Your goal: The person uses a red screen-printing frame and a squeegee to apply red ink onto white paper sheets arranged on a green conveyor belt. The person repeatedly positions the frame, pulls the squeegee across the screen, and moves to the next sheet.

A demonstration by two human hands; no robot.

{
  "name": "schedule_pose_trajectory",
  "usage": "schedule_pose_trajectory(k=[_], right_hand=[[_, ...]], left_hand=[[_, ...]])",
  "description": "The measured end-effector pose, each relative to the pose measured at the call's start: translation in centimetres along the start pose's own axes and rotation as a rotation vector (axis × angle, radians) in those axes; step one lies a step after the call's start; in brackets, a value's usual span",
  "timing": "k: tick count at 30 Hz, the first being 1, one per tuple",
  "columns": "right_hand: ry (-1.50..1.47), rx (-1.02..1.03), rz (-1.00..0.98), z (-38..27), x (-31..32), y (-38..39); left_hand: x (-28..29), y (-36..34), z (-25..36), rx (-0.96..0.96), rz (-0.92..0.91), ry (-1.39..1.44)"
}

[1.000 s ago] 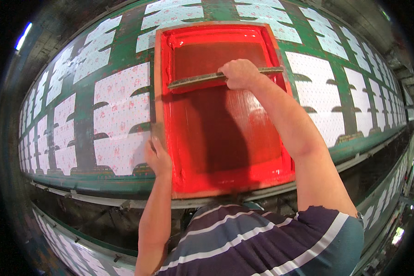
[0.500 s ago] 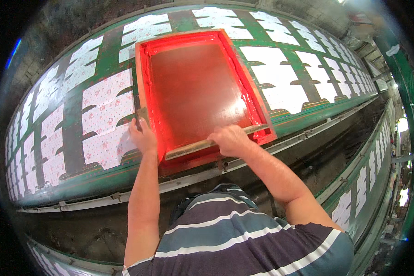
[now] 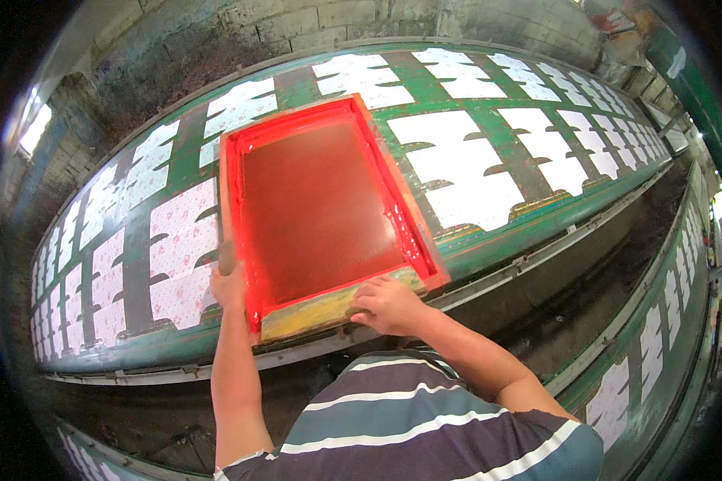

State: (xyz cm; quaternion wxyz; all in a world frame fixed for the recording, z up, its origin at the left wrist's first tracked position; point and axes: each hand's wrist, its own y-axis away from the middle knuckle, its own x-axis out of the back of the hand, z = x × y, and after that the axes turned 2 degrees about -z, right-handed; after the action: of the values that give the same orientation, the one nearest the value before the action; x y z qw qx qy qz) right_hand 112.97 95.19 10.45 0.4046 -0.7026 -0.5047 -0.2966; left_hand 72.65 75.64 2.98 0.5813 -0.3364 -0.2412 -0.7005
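We've got the red screen frame (image 3: 321, 212) on the green table (image 3: 477, 247); yellowish squeegee (image 3: 309, 311) at the frame's near end, right hand (image 3: 389, 306) clamped on it. Left hand (image 3: 229, 285) at the frame's left edge (can't tell if gripping), printed pieces (image 3: 183, 260) left of the frame, plainer white ones (image 3: 461, 172) right of it

2 hands (image 3: 229, 287) (image 3: 388, 306), 1 red frame (image 3: 239, 208), 1 squeegee (image 3: 305, 316), 2 rows of white panels (image 3: 457, 172) ahead

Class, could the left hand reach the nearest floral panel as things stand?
Probably yes: the left hand, at the red frame, is right beside that floral panel, with nothing visible in between.
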Motion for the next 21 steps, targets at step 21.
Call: schedule_pose_trajectory(k=[21], right_hand=[[-0.373,-0.953,0.243,14.5,4.3,1.3]], left_hand=[[-1.0,-0.5,-1.7,-0.043,0.015,0.248]])
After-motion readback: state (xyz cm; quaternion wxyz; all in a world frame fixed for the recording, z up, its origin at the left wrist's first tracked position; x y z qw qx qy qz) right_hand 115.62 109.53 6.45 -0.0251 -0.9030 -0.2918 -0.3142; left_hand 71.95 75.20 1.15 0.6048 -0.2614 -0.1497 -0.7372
